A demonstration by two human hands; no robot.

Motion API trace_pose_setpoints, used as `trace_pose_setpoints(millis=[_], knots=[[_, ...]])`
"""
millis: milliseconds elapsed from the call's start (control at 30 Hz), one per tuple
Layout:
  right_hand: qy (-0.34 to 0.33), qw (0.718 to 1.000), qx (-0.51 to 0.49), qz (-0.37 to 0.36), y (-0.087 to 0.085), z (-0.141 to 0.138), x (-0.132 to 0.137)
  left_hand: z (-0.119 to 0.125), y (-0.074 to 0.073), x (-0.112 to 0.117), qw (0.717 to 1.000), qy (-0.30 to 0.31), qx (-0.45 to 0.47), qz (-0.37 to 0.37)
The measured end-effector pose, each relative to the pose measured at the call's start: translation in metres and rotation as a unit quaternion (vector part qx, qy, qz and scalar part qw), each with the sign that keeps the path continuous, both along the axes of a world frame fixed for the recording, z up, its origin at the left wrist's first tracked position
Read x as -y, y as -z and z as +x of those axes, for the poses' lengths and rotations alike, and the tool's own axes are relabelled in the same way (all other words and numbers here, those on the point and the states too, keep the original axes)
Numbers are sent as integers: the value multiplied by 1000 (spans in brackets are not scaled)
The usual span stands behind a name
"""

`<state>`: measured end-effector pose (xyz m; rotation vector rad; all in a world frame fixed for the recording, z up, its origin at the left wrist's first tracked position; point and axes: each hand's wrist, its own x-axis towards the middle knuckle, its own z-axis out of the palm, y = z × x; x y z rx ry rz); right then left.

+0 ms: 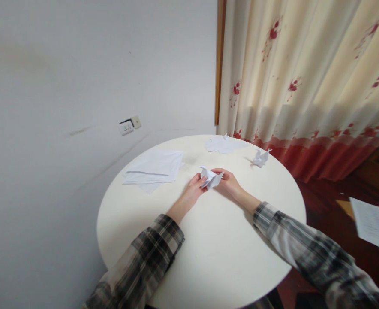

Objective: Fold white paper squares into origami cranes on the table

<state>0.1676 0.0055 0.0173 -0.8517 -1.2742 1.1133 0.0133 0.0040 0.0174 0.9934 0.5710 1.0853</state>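
Note:
A folded white paper crane (211, 178) is held between my two hands, a little above the middle of the round white table. My left hand (194, 187) grips its left side, thumb in front. On the other side my right hand (227, 181) has its fingers closed at the crane's right wing, and the fingertips are partly hidden behind the paper. Another white paper crane (260, 158) stands on the table to the right, apart from both hands.
The round table (215, 249) stands against a white wall. A stack of white paper (155, 165) lies at its left, and more sheets (220, 146) at the back carry a small folded piece. Beyond are a socket (126, 127), a patterned curtain (292, 86) and printed sheets (374, 223) at the right.

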Motion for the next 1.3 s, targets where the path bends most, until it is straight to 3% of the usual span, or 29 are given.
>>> trace_pose_setpoints(millis=[567, 867, 1300], knots=[[95, 993, 58, 36, 14, 4, -8, 0, 0, 2, 994, -7, -97, 57], [86, 991, 102, 30, 17, 5, -11, -2, 1, 2, 984, -54, -142, 88], [77, 983, 152, 66, 7, 4, 0, -2, 0, 1, 985, -54, -142, 81]])
